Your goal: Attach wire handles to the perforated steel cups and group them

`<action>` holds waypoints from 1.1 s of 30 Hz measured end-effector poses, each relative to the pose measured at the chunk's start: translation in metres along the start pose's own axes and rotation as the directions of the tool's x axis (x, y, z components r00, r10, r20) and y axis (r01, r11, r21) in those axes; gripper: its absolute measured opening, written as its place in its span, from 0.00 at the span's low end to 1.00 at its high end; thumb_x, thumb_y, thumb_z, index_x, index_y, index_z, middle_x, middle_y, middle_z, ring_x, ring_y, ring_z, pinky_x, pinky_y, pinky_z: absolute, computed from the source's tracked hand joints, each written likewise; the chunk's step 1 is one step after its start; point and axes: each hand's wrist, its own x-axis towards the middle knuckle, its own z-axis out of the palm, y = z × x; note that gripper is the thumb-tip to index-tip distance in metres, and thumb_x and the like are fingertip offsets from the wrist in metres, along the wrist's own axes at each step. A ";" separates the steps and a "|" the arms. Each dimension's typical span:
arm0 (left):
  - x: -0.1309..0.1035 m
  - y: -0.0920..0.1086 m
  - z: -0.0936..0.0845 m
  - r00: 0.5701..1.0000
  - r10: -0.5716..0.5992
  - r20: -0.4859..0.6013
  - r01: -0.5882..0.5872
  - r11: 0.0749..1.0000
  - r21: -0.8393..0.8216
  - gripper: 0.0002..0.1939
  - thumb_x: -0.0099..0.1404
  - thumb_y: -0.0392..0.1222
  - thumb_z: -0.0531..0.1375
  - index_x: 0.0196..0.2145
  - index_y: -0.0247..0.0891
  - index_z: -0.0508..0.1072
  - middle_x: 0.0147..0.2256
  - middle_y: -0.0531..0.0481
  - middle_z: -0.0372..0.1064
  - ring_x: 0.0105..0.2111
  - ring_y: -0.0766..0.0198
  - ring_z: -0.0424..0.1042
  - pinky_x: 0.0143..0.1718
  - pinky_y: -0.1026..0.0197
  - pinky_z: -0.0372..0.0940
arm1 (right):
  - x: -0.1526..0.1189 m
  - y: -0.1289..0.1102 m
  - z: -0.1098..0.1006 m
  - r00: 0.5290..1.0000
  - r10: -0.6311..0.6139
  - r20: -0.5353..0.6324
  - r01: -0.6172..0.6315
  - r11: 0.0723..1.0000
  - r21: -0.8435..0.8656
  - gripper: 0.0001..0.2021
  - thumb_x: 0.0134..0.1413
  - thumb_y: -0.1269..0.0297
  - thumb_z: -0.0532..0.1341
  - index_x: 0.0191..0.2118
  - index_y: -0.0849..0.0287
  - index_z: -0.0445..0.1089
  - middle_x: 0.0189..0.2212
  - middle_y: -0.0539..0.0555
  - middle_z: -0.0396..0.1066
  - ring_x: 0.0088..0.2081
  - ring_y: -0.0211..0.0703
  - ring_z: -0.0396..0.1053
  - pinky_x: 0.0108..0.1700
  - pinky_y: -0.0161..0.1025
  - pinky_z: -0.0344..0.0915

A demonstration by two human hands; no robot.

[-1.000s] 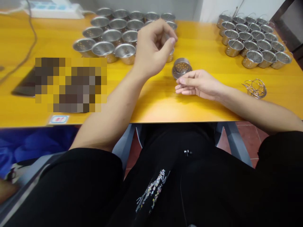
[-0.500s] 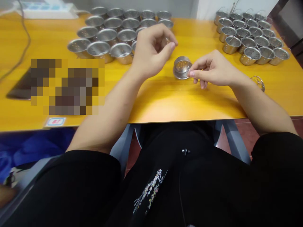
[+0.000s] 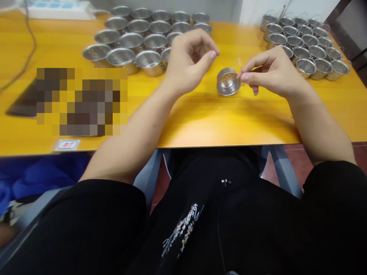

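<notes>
A small perforated metal cup (image 3: 228,81) is tilted with its mouth partly toward me, above or on the yellow table; I cannot tell whether it touches. Close at its right rim, my right hand (image 3: 265,72) pinches a thin wire handle (image 3: 239,63) between thumb and forefinger. The wire seems to meet the cup's edge, but the join is too blurred to make out. My left hand (image 3: 190,63) hovers left of the cup with fingers loosely curled, a gap inside them and nothing visible held. It partly covers the cups behind it.
Rows of perforated metal cups (image 3: 149,63) stand at the back left. More cups, several with wire handles, are grouped at the right (image 3: 306,68). A dark flat object (image 3: 24,101) lies beside a blurred-out patch, and a white power strip (image 3: 57,9) sits at the far left.
My right hand has moved slightly up and right, and the cup has shifted right with it and tilted. The wire shows more clearly. The left hand has drifted only slightly right.
</notes>
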 end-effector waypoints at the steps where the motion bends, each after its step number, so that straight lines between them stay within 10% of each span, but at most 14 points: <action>1: 0.000 0.000 0.000 1.000 -0.002 0.003 0.002 1.000 0.001 0.22 0.71 0.74 0.74 0.36 0.56 0.87 0.26 0.51 0.70 0.24 0.58 0.55 0.30 0.46 0.55 | 0.000 0.000 -0.002 1.000 -0.003 0.010 0.003 1.000 -0.029 0.14 0.64 0.56 0.93 0.37 0.49 0.90 0.30 0.49 0.84 0.30 0.48 0.82 0.33 0.42 0.86; 7: -0.001 0.002 0.002 1.000 -0.010 0.001 0.010 1.000 -0.001 0.24 0.70 0.76 0.74 0.36 0.55 0.87 0.27 0.51 0.69 0.25 0.59 0.52 0.31 0.46 0.55 | 0.004 0.006 -0.007 0.983 0.084 0.163 -0.085 0.996 -0.004 0.15 0.64 0.57 0.94 0.38 0.53 0.92 0.35 0.55 0.90 0.36 0.53 0.91 0.35 0.40 0.89; 33: -0.002 0.006 0.003 1.000 -0.010 0.023 0.009 0.999 0.038 0.23 0.72 0.74 0.72 0.35 0.53 0.86 0.26 0.51 0.66 0.25 0.58 0.57 0.31 0.47 0.57 | 0.011 0.028 -0.006 0.978 0.125 0.165 -0.121 0.992 -0.036 0.13 0.69 0.57 0.92 0.39 0.52 0.92 0.38 0.56 0.92 0.41 0.57 0.94 0.41 0.44 0.94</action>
